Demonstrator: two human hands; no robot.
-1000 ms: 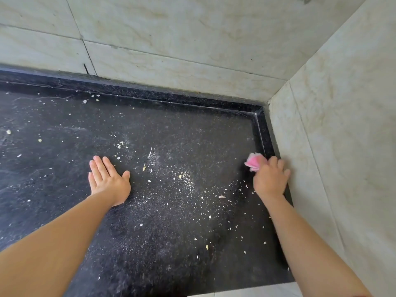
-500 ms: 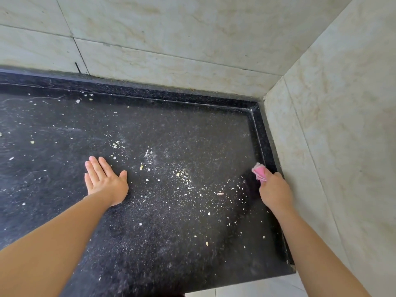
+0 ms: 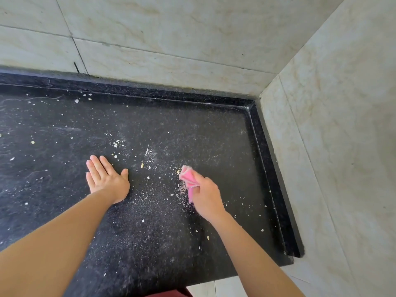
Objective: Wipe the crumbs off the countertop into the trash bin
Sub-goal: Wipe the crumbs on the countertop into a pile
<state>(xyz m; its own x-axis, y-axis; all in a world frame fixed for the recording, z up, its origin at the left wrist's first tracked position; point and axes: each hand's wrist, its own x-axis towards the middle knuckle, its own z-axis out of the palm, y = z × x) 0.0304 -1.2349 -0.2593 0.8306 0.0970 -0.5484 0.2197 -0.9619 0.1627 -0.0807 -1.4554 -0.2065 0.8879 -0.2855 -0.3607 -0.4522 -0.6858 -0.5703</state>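
Looking down from the head view, a black speckled worktop (image 3: 192, 129) fills a corner between pale marbled wall tiles (image 3: 171, 39) at the back and on the right. A raised black strip (image 3: 150, 91) runs along both walls where they meet the surface.

Pale crumbs (image 3: 142, 165) and fine dust lie scattered over the worktop. They are thickest in the middle, between the two hands, with loose bits near the back strip, out to the left and toward the front right edge.

The right hand (image 3: 205, 198) has its fingers curled round a bunched pink cloth (image 3: 188, 179). The cloth sticks out ahead of the knuckles and presses on the worktop right at the edge of the central crumb patch, well apart from the right wall.

The left hand (image 3: 107, 179) lies flat on the surface, palm down. Its fingers are straight and close together, the thumb is out to the side, and it holds nothing. It rests just left of the crumb patch.

A sliver of light floor (image 3: 214, 288) shows beyond the worktop's front edge.
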